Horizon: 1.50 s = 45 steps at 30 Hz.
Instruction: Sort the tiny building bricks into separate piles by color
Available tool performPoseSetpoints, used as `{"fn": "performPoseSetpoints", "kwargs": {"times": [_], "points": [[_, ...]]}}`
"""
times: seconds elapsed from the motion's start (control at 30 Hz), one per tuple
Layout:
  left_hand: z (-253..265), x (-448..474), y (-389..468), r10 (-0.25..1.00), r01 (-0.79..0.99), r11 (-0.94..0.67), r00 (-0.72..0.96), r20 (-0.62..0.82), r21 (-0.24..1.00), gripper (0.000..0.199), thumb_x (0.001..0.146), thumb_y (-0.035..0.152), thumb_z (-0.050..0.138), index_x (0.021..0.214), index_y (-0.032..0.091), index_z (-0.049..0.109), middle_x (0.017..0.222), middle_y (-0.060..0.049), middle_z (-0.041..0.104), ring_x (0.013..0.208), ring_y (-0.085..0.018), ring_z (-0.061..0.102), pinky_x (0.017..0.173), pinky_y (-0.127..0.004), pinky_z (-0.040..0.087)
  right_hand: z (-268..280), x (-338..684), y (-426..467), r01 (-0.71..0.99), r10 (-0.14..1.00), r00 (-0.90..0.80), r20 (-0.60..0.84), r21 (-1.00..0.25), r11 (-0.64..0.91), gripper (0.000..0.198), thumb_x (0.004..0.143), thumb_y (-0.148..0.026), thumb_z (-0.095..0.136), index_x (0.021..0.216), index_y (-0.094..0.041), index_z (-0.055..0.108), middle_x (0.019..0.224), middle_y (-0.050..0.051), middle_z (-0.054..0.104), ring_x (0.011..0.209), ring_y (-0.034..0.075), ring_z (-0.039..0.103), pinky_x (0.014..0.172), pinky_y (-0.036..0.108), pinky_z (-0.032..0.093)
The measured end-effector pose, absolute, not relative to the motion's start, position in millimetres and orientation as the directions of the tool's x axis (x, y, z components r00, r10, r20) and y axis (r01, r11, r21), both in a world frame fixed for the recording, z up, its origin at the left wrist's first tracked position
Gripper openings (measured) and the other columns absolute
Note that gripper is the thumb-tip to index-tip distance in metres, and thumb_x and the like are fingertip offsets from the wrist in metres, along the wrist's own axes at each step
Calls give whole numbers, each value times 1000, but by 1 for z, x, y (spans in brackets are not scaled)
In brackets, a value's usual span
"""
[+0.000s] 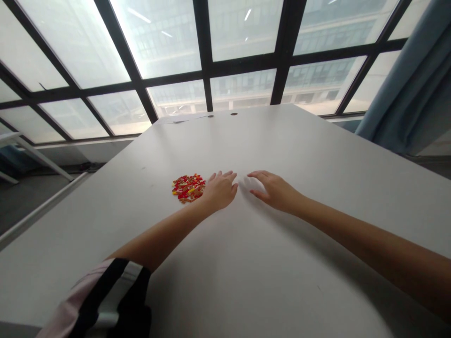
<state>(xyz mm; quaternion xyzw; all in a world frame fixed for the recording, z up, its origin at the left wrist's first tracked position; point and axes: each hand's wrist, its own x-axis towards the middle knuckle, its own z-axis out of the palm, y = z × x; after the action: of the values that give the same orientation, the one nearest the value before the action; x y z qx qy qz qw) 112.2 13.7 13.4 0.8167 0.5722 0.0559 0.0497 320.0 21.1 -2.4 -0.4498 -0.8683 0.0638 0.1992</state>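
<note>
A pile of small building bricks (188, 188), mostly red with some yellow, brown and white, lies on the white table (225, 263) left of centre. Right beside its right edge is my left hand (221, 190), palm down, fingers stretched out and apart. Part of the pile's right side is hidden behind that hand. My right hand (273, 190) hovers a little to the right of it, thumb and fingers spread in a loose curve. Nothing shows between the fingers of either hand, and a gap separates the two hands.
At the table's far edge are two dark round holes, one of them a cable hole (233, 114), and a flat pale sheet (181, 119). Large black-framed windows (243, 65) stand behind. A blue curtain (408, 94) hangs at the right, and a white frame (42, 157) stands at the left.
</note>
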Motion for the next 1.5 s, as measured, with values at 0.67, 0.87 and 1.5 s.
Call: {"fn": "performPoseSetpoints", "kwargs": {"times": [0.67, 0.87, 1.5], "points": [[-20, 134, 44, 954, 943, -291, 299, -29, 165, 71, 107, 38, 27, 166, -1, 18, 176, -17, 14, 163, -37, 9, 135, -46, 12, -20, 311, 51, 976, 981, -185, -59, -132, 176, 76, 105, -56, 23, 167, -12, 25, 175, 17, 18, 162, 34, 16, 129, 62, 13], [-22, 133, 47, 948, 936, -308, 316, -23, 173, 71, 106, 38, 27, 166, 1, 18, 175, -18, 15, 163, -36, 9, 134, -50, 14, -23, 313, 51, 972, 981, -185, -61, -156, 174, 79, 105, -60, 18, 168, -13, 23, 175, 17, 16, 162, 34, 14, 129, 62, 11], [-17, 140, 42, 957, 954, -278, 285, -54, 109, 70, 107, 38, 24, 167, 2, 17, 176, -16, 13, 164, -34, 10, 134, -45, 13, -19, 312, 49, 975, 982, -168, -91, -161, 152, 78, 106, -55, 22, 168, -9, 19, 176, 15, 13, 163, 33, 11, 130, 61, 8]]}}
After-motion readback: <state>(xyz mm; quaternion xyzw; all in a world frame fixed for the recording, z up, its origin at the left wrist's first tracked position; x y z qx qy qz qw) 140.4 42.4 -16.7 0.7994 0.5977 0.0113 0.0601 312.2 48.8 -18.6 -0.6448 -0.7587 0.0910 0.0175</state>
